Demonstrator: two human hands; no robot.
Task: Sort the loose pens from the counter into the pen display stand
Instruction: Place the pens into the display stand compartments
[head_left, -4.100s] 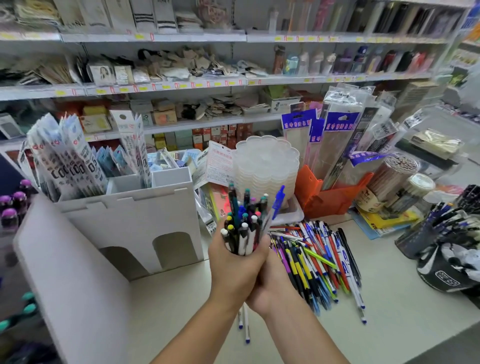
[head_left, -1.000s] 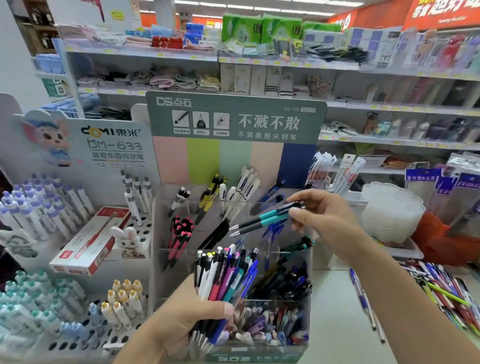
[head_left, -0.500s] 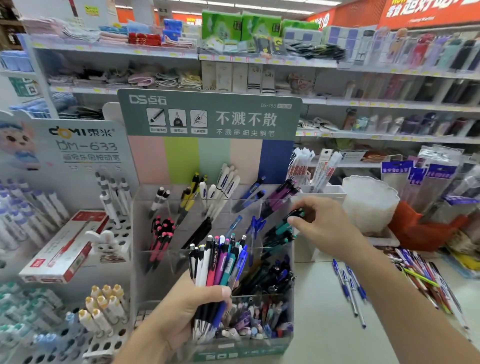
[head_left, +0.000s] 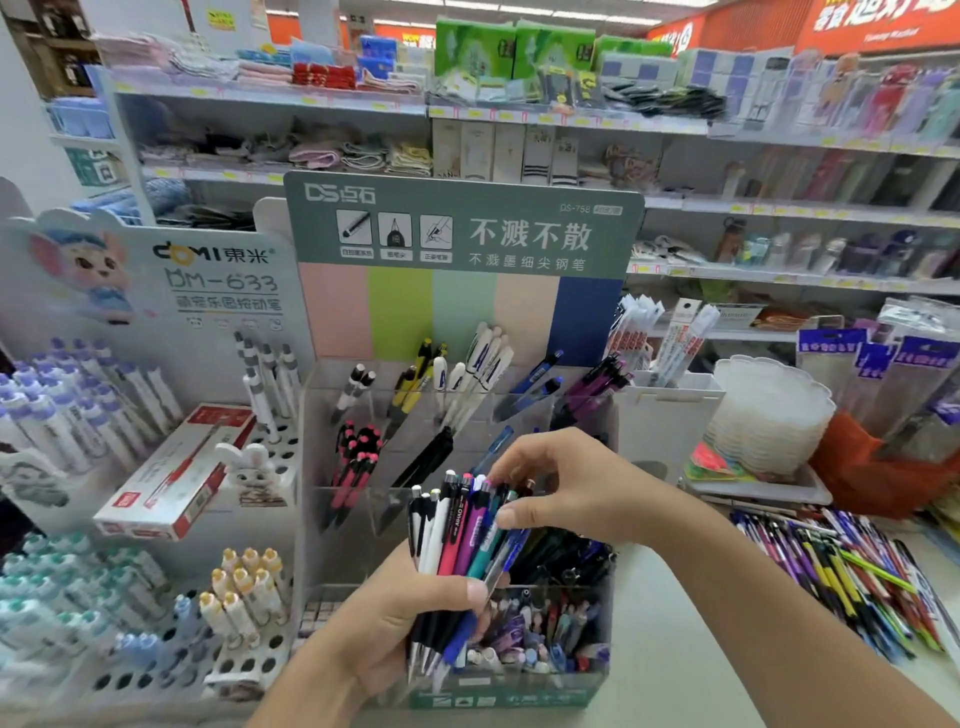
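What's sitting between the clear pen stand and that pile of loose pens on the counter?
In the head view, only the right forearm crosses above it; the counter between pen stand and pile is bare.

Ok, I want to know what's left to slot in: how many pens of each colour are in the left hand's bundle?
black pen: 1
white pens: 2
pink pen: 1
purple pen: 1
teal pen: 1
blue pen: 1
Total: 7 showing in the left hand's bundle; more may hide behind.
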